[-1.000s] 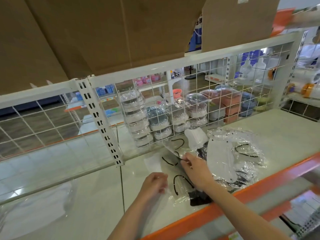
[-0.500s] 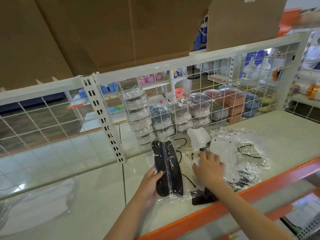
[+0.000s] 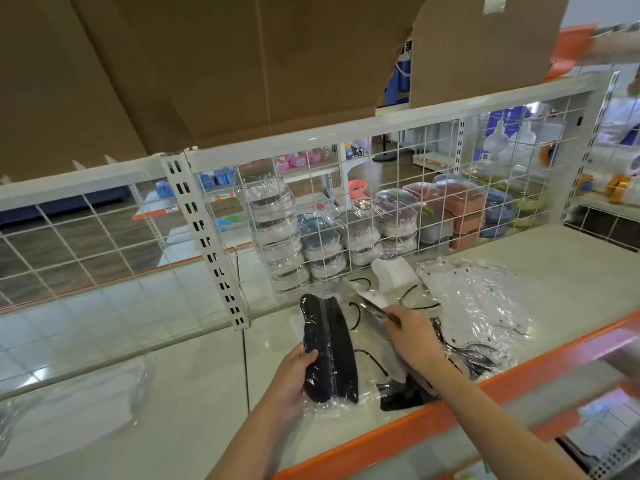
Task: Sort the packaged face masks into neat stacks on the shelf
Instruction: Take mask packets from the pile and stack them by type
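Note:
My left hand (image 3: pixel 293 377) grips a black face mask in a clear packet (image 3: pixel 329 348), held upright over the white shelf (image 3: pixel 194 393). My right hand (image 3: pixel 414 336) pinches the edge of a white packaged mask with black ear loops (image 3: pixel 372 303), lifted a little off the shelf. To the right lies a loose pile of white packaged masks (image 3: pixel 474 303). Another white mask (image 3: pixel 393 273) lies behind the hand. A black packaged mask (image 3: pixel 401 396) lies flat near the orange shelf edge, partly under my right forearm.
A white wire grid (image 3: pixel 381 209) backs the shelf, with stacked wrapped containers (image 3: pixel 322 244) behind it. A slotted upright post (image 3: pixel 207 244) stands left of the masks. Cardboard boxes (image 3: pixel 242 64) hang low overhead. A clear bag of white items (image 3: pixel 69 410) lies at the left.
My left hand raised the black packaged mask into view and holds it upright. My right hand pressed on the pile, then lifted a white packaged mask by its edge.

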A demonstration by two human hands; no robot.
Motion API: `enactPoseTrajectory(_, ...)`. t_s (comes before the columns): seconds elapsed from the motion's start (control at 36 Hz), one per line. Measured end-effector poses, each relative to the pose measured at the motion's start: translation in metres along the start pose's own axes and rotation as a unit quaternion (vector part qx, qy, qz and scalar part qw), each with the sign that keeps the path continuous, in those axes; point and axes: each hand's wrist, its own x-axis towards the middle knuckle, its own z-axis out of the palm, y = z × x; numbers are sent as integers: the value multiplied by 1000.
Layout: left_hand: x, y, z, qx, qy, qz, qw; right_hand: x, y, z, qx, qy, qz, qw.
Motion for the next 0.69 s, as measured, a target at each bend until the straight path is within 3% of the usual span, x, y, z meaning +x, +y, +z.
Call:
enactPoseTrajectory(0.06, -1, 0, 0, -14, 4, 1, 1000, -3, -10, -2, 109, -1, 3, 994)
enactPoseTrajectory(0.19, -6, 0, -4, -25, 26, -1, 999, -7, -22, -1, 222, 30, 0, 975)
enactPoseTrajectory(0.25, -5, 0, -7, -38, 29, -9, 999, -8, -25, 0, 384, 24, 49, 922)
enactPoseTrajectory(0.33, -4, -2, -9, -40, 36, -18, 998, -11, -30, 3, 594, -71, 125, 792)
enactPoseTrajectory(0.36, -5, -2, -10, -57, 31, -21, 998, -14, -32, 6, 591, -97, 137, 789)
enactPoseTrajectory(0.39, -7, -2, -9, -82, 23, -24, 996, -17, -33, 10, 545, -104, 131, 822)
enactPoseTrajectory(0.44, -11, 0, -6, -107, 11, -24, 994, -20, -31, 22, 340, -78, 98, 932)
enactPoseTrajectory(0.47, -13, 1, -5, -102, 1, -18, 995, -21, -29, 29, 246, -58, 82, 964)
enactPoseTrajectory(0.58, -18, 1, -6, -35, -39, 18, 998, -22, -28, 43, 143, -25, 68, 987)
enactPoseTrajectory(0.69, -16, 5, -16, 106, -19, 64, 992, -24, -32, 43, 76, -73, 21, 994)
